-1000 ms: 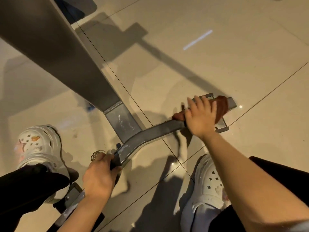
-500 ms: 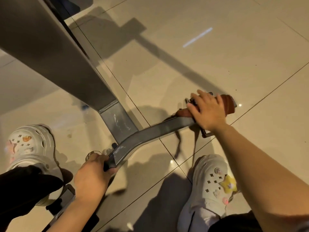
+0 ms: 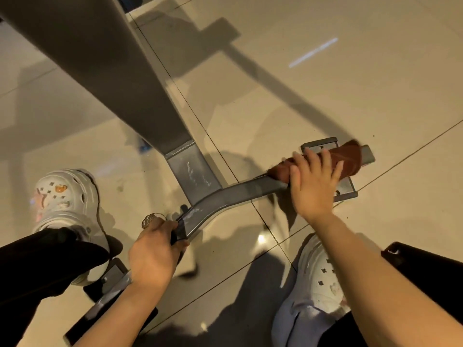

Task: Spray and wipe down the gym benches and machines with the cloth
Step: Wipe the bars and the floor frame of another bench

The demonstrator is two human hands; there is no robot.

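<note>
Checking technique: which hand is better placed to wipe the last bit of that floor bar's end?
The right hand: it already presses the brown cloth on the bar's foot. The left hand grips the bar's bend, cloth-free.

A glossy beige tiled floor (image 3: pixel 325 101) filled the view, crossed by thin dark grout lines and broad grey shadows. A short white streak of reflected light (image 3: pixel 313 52) lay toward the floor's upper right. A white clog (image 3: pixel 66 204) with small charms stood near the left edge, a black trouser leg (image 3: pixel 37 261) covering its heel. A second white clog (image 3: pixel 323 279), also with charms, stood near the bottom edge, right of centre, beside another black trouser leg (image 3: pixel 426 276).
</note>
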